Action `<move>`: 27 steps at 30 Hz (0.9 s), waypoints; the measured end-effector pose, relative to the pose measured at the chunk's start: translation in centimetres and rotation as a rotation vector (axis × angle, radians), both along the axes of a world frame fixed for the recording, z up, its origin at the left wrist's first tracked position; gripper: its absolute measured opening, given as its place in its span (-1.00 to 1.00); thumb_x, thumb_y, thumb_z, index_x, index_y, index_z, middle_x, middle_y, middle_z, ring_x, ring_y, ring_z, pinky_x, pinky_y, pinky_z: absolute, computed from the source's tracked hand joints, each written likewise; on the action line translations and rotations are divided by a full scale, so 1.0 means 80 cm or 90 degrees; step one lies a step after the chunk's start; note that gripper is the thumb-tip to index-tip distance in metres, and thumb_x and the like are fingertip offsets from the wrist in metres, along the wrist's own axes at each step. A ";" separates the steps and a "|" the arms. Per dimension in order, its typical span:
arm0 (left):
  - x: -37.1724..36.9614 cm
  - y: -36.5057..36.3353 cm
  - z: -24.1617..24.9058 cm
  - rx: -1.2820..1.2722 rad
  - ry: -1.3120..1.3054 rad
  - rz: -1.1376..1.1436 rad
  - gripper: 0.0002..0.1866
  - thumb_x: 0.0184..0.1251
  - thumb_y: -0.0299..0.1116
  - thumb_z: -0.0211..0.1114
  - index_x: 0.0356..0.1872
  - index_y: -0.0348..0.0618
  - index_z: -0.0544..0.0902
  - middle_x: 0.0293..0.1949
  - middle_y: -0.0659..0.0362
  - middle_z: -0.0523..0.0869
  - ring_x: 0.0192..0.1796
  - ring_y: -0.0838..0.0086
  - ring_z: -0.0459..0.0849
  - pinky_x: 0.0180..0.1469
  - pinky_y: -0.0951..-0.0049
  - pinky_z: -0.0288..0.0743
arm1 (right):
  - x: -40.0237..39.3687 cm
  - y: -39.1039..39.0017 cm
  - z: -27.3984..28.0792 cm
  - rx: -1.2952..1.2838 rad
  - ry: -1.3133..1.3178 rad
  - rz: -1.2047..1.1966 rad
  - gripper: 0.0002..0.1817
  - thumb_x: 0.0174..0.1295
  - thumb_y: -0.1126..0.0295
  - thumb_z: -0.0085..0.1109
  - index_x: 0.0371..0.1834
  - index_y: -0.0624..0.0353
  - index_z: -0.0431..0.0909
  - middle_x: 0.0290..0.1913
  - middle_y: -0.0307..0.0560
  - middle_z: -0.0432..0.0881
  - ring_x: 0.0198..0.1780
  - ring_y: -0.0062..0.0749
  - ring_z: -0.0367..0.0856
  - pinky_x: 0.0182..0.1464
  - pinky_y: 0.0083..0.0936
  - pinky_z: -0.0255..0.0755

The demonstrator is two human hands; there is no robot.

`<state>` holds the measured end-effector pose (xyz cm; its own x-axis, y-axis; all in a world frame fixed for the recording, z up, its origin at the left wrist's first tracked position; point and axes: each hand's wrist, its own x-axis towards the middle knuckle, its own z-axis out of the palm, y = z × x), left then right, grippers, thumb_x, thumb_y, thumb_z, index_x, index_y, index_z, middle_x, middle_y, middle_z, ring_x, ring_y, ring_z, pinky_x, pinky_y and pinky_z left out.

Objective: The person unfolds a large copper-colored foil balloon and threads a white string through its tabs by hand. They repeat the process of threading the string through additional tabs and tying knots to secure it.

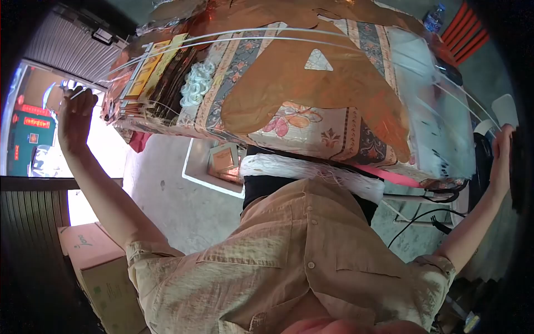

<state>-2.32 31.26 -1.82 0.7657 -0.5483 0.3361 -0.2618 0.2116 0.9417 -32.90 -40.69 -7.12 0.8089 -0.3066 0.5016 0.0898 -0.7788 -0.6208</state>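
Observation:
Both my arms are spread wide, with strands of white cord (261,38) stretched in an arc over the table between my hands. My left hand (78,114), at the far left, is closed in a fist around one end of the cord. At the far right edge, my right hand (502,153) has the other end at its fingertips; part of this hand is dark and hard to see. A thick bundle of white strands (311,171) hangs across my waist at the table's front edge. Coiled white cord (197,82) lies on the table's left part.
A brown sheet (261,72) with a triangular hole covers much of the patterned tablecloth (328,131). Clear plastic bags (439,111) lie at right, yellow packets (150,69) at left. A white foam box (193,179), a carton (108,267), a bottle (434,18) and an orange chair (466,33) stand around.

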 end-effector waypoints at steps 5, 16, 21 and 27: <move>-0.013 0.016 -0.020 -0.195 0.084 0.179 -0.72 0.31 -0.17 0.02 -0.26 -0.16 0.55 -0.22 0.15 0.61 -0.02 0.32 0.49 0.17 0.22 0.18 | 0.022 0.072 -0.018 0.145 -0.004 0.083 -0.85 0.33 0.37 -0.15 -0.19 0.18 0.39 -0.48 -0.37 0.22 -0.53 -0.77 0.08 -0.48 -0.80 -0.04; -0.033 0.046 -0.033 -0.659 0.407 -0.029 -0.76 0.30 -0.47 0.01 -0.60 -0.21 0.32 -0.67 0.27 0.28 -0.59 0.59 0.29 -0.52 0.55 0.26 | 0.045 0.211 -0.080 0.597 0.515 0.381 -0.94 0.00 0.61 0.02 -0.43 0.36 0.45 -0.47 -0.01 0.59 -0.74 -0.58 0.41 -0.73 -0.70 0.21; -0.025 0.007 -0.073 -0.407 0.219 0.124 -0.85 0.34 -0.39 -0.06 -0.41 -0.19 0.39 -0.65 0.34 0.11 -0.61 0.65 0.03 -0.66 0.65 -0.09 | 0.068 0.216 -0.107 0.765 0.200 0.231 -0.89 0.13 0.49 -0.02 -0.37 0.33 0.45 -0.32 -0.02 0.60 -0.79 -0.67 0.29 -0.76 -0.74 0.11; -0.094 -0.193 -0.143 0.102 0.101 0.197 -0.75 0.24 -0.34 0.01 -0.09 -0.14 0.33 -0.55 0.32 0.33 -0.55 0.64 0.31 -0.49 0.62 0.22 | 0.103 0.274 -0.101 0.386 0.233 0.217 -0.93 0.12 0.54 0.06 -0.32 0.21 0.45 -0.41 -0.27 0.47 -0.47 -0.76 0.37 -0.54 -0.78 0.26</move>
<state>-9.85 15.84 -13.24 0.9392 -0.3184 0.1290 -0.1388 -0.0082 0.9903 -24.69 -18.76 -15.16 0.9891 -0.1472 0.0097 -0.0294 -0.2610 -0.9649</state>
